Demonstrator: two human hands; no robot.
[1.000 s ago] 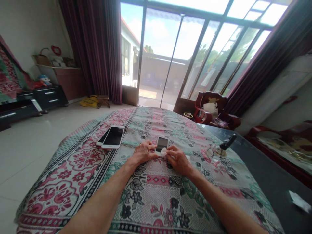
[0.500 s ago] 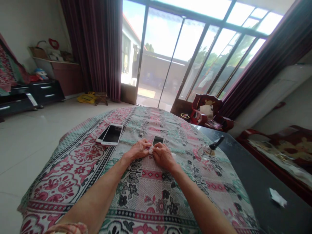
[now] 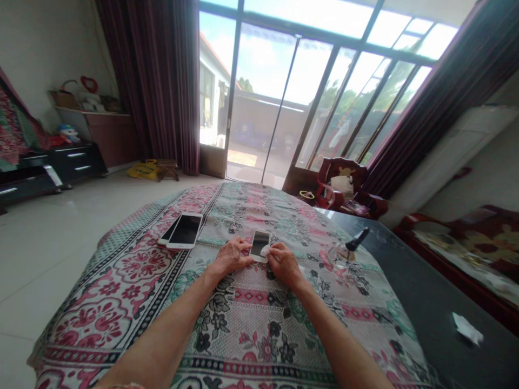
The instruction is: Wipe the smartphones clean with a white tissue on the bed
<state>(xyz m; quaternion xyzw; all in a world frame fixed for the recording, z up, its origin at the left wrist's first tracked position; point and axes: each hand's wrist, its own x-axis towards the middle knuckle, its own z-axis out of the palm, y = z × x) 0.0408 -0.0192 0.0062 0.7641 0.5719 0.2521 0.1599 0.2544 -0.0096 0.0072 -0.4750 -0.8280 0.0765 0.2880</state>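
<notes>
A small white smartphone [image 3: 259, 241] with a dark screen lies on the patterned tablecloth [image 3: 251, 319] in front of me. My left hand [image 3: 232, 256] grips its left edge, fingers at the upper side and thumb near the lower corner. Pinched in the fingers of my right hand [image 3: 285, 262] is a crumpled white tissue [image 3: 265, 251], pressed on the lower right of the screen. Off to the left, a larger white phone [image 3: 185, 231] overlaps another phone [image 3: 167, 233] beneath it.
A clear glass container [image 3: 339, 255] with a black-handled object [image 3: 357, 239] stands at the cloth's right side. On the dark table [image 3: 409, 292] beyond lies a crumpled white paper [image 3: 467, 328]. A carved red chair [image 3: 344, 186] stands by the glass doors.
The right hand has moved right with the tissue, away from the left hand and onto the screen's right side. More of the small phone now shows between the hands.
</notes>
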